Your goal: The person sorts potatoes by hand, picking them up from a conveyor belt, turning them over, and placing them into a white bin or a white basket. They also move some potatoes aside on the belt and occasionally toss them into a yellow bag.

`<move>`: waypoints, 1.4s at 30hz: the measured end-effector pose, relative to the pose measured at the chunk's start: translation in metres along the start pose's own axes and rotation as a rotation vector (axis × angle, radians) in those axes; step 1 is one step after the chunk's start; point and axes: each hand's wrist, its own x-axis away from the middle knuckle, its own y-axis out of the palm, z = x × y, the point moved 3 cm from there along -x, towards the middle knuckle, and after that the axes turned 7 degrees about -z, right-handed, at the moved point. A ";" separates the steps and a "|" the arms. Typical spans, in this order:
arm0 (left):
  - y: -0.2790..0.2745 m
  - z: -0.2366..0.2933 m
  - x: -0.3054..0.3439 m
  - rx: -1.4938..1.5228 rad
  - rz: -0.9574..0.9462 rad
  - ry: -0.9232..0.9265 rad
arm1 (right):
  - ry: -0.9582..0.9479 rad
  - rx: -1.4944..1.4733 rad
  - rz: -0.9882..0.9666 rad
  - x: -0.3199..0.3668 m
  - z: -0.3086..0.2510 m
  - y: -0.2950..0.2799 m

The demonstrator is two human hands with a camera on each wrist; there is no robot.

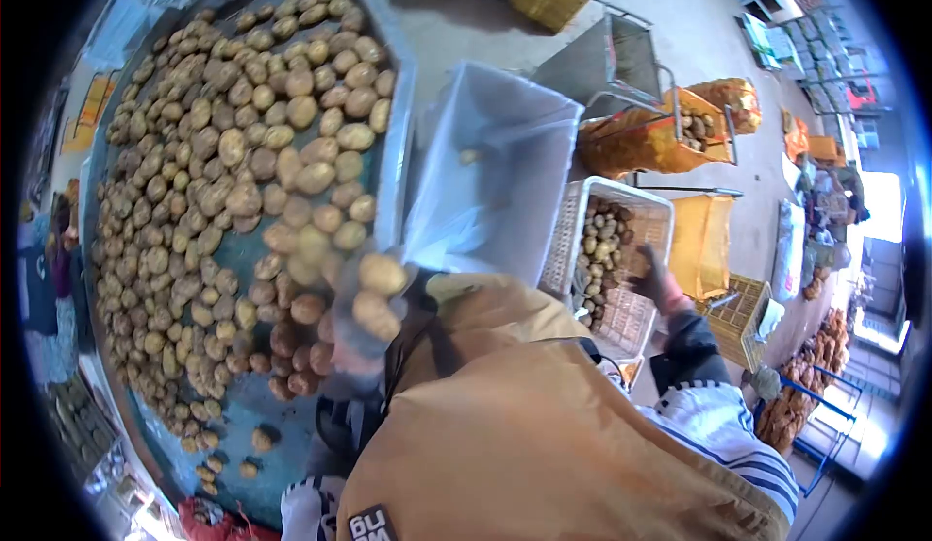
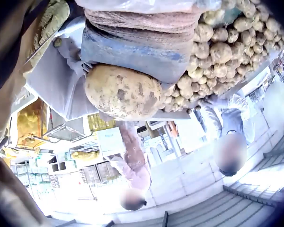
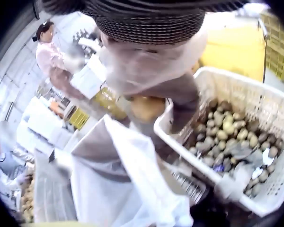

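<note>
Mid-sort at the table [image 1: 398,143], clutching two potatoes [image 1: 382,274] in the left hand [image 1: 355,339], its fingers curled, while holding another potato [image 3: 146,108], fingers wrapped round it, in the right hand [image 1: 652,271] above the white basket [image 1: 631,189]; next, likely, loosening that grip well inside the rim.

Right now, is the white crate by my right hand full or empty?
Partly full: small potatoes cover the bottom of the white crate, and its mesh walls show bare above them.
</note>
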 end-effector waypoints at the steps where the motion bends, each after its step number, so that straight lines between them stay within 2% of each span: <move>1: 0.007 0.010 -0.012 -0.199 0.021 0.070 | 0.057 0.565 0.269 -0.019 0.022 -0.057; 3: 0.017 0.021 -0.027 -0.417 0.053 0.191 | -0.036 1.067 0.390 -0.042 0.028 -0.072; 5: 0.022 0.031 -0.035 -0.514 0.121 0.233 | -0.270 0.923 0.074 -0.030 -0.001 -0.009; 7: 0.021 0.037 -0.039 -0.506 0.176 0.155 | -0.518 0.772 -0.316 -0.030 -0.033 0.097; 8: 0.017 0.026 -0.040 -0.275 0.197 0.118 | -0.338 0.450 -0.506 -0.009 -0.054 0.167; 9: 0.013 0.015 -0.041 -0.041 0.233 0.090 | -0.421 0.387 -0.694 -0.007 -0.059 0.219; 10: 0.023 0.033 -0.039 -0.301 0.256 0.153 | -0.371 0.290 -0.840 0.016 -0.072 0.272; 11: 0.029 0.043 -0.037 -0.274 0.319 0.102 | -0.165 0.176 -0.924 0.045 -0.081 0.316; 12: 0.028 0.038 -0.040 -0.179 0.367 0.111 | -0.112 0.128 -1.042 0.055 -0.079 0.345; 14: 0.017 0.022 -0.044 -0.106 0.520 0.147 | -0.217 0.280 -1.032 0.059 -0.072 0.373; 15: 0.006 0.011 -0.042 -0.126 0.628 0.164 | -0.370 0.288 -1.068 0.054 -0.063 0.385; 17: 0.012 0.053 -0.030 0.084 0.734 0.164 | -0.500 0.224 -1.120 0.096 -0.071 0.404; 19: 0.001 0.055 -0.018 -0.392 0.847 0.144 | -0.570 0.206 -1.147 0.115 -0.068 0.420; 21: -0.005 0.058 -0.006 -0.466 0.940 0.164 | 0.007 -0.134 -1.169 0.070 -0.028 0.447; 22: -0.007 0.063 -0.001 -0.503 0.988 0.171 | 0.010 -0.140 -1.212 0.068 -0.027 0.454; 24: -0.009 0.069 0.010 -0.341 1.016 0.140 | -0.106 -0.070 -1.344 0.072 -0.030 0.457; 27: -0.012 0.060 0.014 -0.127 1.020 0.293 | -0.255 0.022 -1.478 0.081 -0.036 0.456; 30: -0.011 0.060 0.029 -0.555 0.917 0.185 | -0.369 0.133 -1.591 0.090 -0.050 0.442; 31: -0.014 0.057 0.034 -0.529 0.906 0.215 | -0.389 0.190 -1.613 0.094 -0.058 0.434; 32: -0.023 0.053 0.041 -0.473 0.945 0.155 | -0.399 0.239 -1.628 0.099 -0.066 0.424; 33: -0.036 0.051 0.053 -0.415 0.984 0.093 | -0.346 0.334 -1.593 0.103 -0.077 0.413; 34: -0.049 0.054 0.067 -0.369 1.012 0.125 | -0.295 0.429 -1.555 0.100 -0.086 0.400; 35: -0.061 0.057 0.081 -0.325 1.039 0.158 | -0.177 0.430 -1.465 0.084 -0.090 0.384; 36: -0.071 0.064 0.100 -0.291 1.052 0.283 | -0.112 0.448 -1.404 0.051 -0.094 0.365; 37: -0.088 0.058 0.125 -0.397 1.119 0.249 | -0.047 0.461 -1.340 0.018 -0.098 0.345; 38: -0.107 0.045 0.152 -0.501 1.184 0.212 | -0.137 0.532 -1.293 -0.017 -0.106 0.325; 39: -0.122 0.032 0.181 -0.575 1.214 0.100 | -0.222 0.605 -1.239 -0.052 -0.113 0.305; 40: -0.133 0.018 0.209 -0.649 1.241 -0.018 | -0.410 0.715 -1.159 -0.070 -0.123 0.289; 41: -0.143 -0.011 0.233 -0.287 1.301 -0.011 | -0.627 1.004 -1.010 -0.073 -0.138 0.279; 42: -0.147 -0.034 0.247 0.077 1.335 -0.004 | -0.606 0.960 -0.780 -0.107 -0.149 0.265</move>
